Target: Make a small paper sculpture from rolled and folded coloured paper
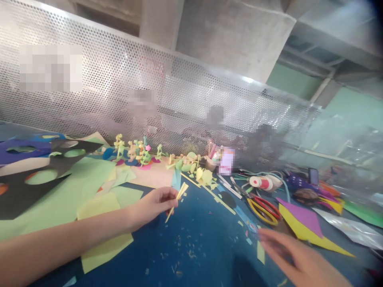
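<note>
No text legible. Reddish marks behind perforated metal screen [98, 75], upper middle of frame: too blurred. Upright pinkish panel [226, 163], right of centre: markings unreadable. Red band on white spool [270, 183], right: no lettering discernible.

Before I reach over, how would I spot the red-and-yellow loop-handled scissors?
Find the blue tabletop, then the bare right hand. Just beyond it lie the scissors, nearer than a red-and-white cylinder; their big loops, one red, one yellow, stand out.
</note>
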{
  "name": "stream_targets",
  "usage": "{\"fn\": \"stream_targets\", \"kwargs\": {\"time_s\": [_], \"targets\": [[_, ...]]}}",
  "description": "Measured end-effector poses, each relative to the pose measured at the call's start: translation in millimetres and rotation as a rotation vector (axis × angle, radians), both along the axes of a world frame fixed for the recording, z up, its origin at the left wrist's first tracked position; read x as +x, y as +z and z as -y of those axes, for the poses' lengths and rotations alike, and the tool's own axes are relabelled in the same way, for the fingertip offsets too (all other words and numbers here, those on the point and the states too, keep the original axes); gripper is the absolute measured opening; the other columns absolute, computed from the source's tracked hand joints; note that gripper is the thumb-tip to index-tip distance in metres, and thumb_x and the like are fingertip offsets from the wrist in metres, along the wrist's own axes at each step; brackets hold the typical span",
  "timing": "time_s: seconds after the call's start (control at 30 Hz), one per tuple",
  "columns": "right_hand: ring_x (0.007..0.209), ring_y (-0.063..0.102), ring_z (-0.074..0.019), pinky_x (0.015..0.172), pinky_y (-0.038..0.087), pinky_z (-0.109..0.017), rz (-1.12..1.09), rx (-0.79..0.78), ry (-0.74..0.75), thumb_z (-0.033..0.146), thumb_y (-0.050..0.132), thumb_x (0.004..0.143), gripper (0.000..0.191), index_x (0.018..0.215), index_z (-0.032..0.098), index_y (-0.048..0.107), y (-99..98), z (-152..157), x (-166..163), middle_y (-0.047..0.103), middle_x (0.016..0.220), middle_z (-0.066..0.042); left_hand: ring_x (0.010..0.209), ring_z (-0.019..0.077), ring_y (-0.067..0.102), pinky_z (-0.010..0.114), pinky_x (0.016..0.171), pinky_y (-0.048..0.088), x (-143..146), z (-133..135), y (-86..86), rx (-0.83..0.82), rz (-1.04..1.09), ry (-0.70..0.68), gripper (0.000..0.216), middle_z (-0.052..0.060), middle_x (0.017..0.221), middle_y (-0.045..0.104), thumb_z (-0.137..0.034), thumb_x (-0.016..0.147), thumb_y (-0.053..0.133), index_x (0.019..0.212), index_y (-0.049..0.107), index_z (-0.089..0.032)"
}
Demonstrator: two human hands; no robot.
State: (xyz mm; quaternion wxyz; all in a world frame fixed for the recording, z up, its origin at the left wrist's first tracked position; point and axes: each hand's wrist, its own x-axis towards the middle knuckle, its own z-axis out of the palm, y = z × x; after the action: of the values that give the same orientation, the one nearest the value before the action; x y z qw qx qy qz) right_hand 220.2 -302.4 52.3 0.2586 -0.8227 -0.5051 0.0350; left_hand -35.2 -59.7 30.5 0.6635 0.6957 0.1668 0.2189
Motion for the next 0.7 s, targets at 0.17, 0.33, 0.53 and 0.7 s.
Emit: {"fn": "stream_targets", "kwargs": {"time_s": [0.17,0.33,0.53,0.7], "targets": [[0.098,0.059,-0.0178,0.086,0.048,-0.031,-0.684,0.020,0.385,0.040,0.052,0.081,0.039,0.116,0.022,0.053,11.1,-70.7,-82.5,0.062,0.110,-0.007,0.060,0.0087,0.047,0.022,0.058,0.038,-1.2,28.3,0.3,-0.048,-0.064,-0.171,0.018,-0.003,0.068,0.050,-0.032,0.079,0.056,0.086,0.052,-0.015],[0.075,0.058,-0.0143,0.072,0.047,-0.026,-0.883,0.148,0.429,0.038,0.058,0.078,0.025,0.092,0.017,0.062,1.5,-100.5,-113.8,0.064,0.084,-0.003,0.059,0.0079,0.042,0.020,0.055,0.035,-3.4,35.8,-0.2,-0.010,-0.051,-0.167,0.016,-0.003,0.068,0.048,-0.029,0.076,0.059,0.083,0.054,-0.015],[0.062,0.052,-0.0112,0.063,0.043,-0.023,-0.909,0.230,0.353,0.038,0.062,0.074,0.023,0.080,0.016,0.063,-8.5,-106.2,-117.9,0.060,0.072,0.000,0.064,0.0091,0.045,0.021,0.060,0.037,-1.8,35.3,-6.2,0.078,-0.101,-0.105,0.015,-0.003,0.070,0.050,-0.026,0.073,0.061,0.081,0.055,-0.015],[0.061,0.052,-0.0111,0.061,0.043,-0.023,-0.908,0.230,0.367,0.038,0.062,0.074,0.023,0.076,0.016,0.064,-9.0,-104.7,-118.4,0.060,0.069,0.000,0.060,0.0101,0.048,0.021,0.056,0.039,-2.9,37.3,-6.0,0.102,-0.159,-0.097,0.021,-0.001,0.070,0.054,-0.035,0.076,0.057,0.084,0.059,-0.016]]}}
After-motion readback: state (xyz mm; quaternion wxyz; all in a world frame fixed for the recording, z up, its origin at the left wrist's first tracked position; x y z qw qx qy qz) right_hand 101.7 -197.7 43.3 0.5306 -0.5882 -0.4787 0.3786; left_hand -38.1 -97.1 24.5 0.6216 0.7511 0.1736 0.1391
